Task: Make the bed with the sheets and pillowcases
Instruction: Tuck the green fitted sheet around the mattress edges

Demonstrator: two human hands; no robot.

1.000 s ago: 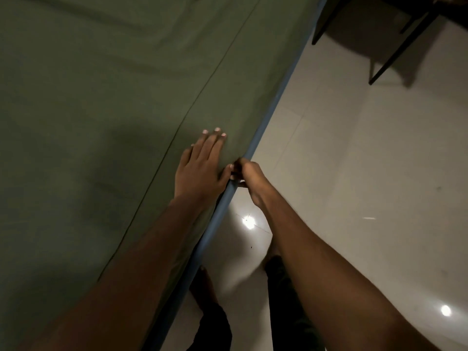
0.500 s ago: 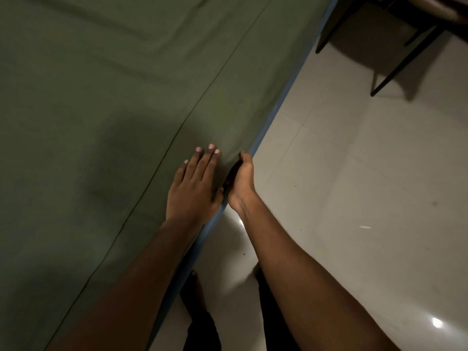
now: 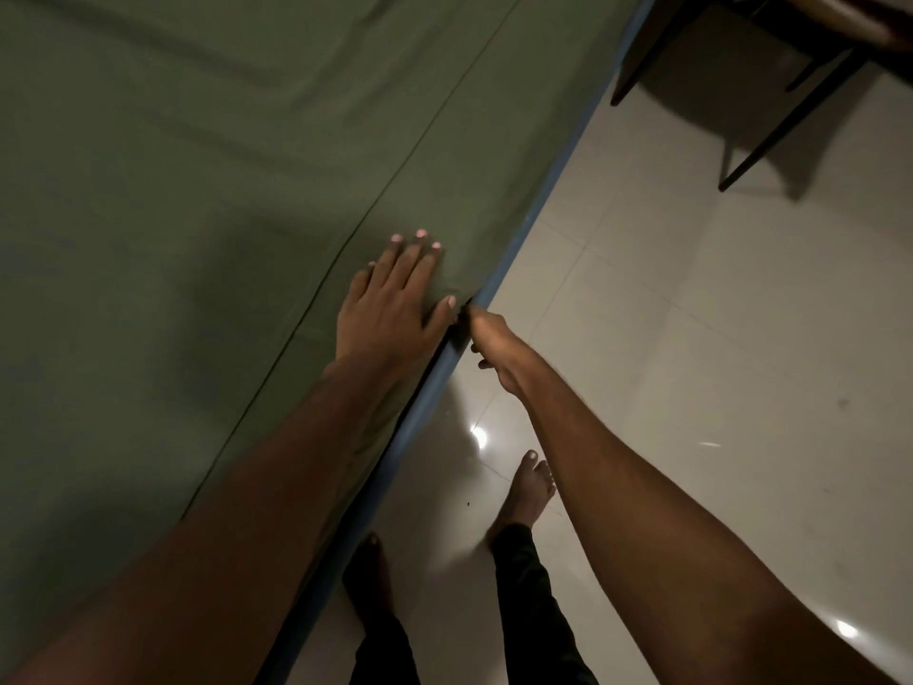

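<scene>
Left hand (image 3: 395, 309): fingers straight, together, flat on sheet (image 3: 197, 190) | Right hand (image 3: 491, 341): fingers curled beside left thumb at mattress edge (image 3: 541, 197); whether they hold sheet, cannot tell.

The bed (image 3: 532, 210), its blue edge running diagonally from near to far right, fills the left and carries a dark green sheet (image 3: 197, 239) spread flat, lightly creased, with one long seam.
</scene>
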